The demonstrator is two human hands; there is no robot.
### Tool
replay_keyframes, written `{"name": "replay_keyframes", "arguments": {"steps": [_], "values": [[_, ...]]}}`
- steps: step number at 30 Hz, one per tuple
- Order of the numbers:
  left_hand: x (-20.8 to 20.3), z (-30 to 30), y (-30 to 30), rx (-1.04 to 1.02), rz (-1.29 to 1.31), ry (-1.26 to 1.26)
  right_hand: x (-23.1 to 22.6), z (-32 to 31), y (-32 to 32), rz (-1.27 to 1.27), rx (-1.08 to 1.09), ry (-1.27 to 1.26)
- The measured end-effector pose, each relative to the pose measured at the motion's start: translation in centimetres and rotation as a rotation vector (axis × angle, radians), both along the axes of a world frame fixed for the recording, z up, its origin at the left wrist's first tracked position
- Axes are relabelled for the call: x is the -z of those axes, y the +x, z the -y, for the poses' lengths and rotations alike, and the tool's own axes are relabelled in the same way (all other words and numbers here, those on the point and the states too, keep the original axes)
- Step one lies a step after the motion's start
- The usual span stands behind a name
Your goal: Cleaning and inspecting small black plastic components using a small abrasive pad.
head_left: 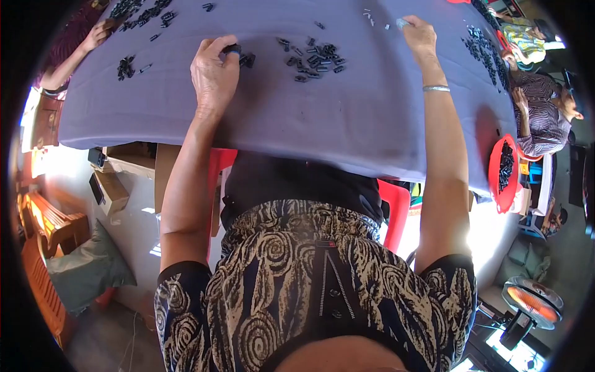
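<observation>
My left hand (214, 73) is closed, with a small black cylindrical part (232, 48) between thumb and fingers. A few more black parts (248, 60) lie on the cloth right beside its fingertips. My right hand (420, 37) reaches farther out and is closed on a small pale, see-through piece (402, 23), whose kind I cannot make out. Several tiny whitish pieces (370, 17) are scattered just left of it. Between my hands a loose heap of short black cylindrical parts (316, 62) lies on the purple-grey tablecloth (353, 118).
More black parts (126, 67) lie at the left, with larger heaps (485, 53) along the right and far left. A red basket (505, 173) of black parts is at the right edge. Another person's hand (98, 35) rests at the left; other people sit at the right.
</observation>
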State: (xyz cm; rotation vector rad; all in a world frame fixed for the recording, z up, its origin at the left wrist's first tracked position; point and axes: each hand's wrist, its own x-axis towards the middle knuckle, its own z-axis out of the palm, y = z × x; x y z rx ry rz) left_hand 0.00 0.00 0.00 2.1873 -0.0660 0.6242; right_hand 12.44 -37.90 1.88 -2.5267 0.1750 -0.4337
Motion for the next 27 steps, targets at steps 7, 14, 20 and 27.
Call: {"name": "replay_keyframes", "arguments": {"steps": [7, 14, 20, 27], "values": [[1.1, -0.4, 0.2, -0.06, -0.006, 0.194, -0.2, -1.9, 1.2, -0.313, 0.069, -0.252], [-1.4, 1.7, -1.0, 0.048, 0.154, -0.03, 0.4, -1.4, -2.1, -0.237, -0.178, 0.297], [-1.8, 9.9, -1.0, 0.637, -0.073, -0.24, 0.4, -1.8, -6.6, -0.305, -0.5, 0.988], [-1.0, 17.4, 3.7, 0.612, -0.067, -0.372, 0.8, -2.4, -8.0, -0.221, -0.601, 1.162]]}}
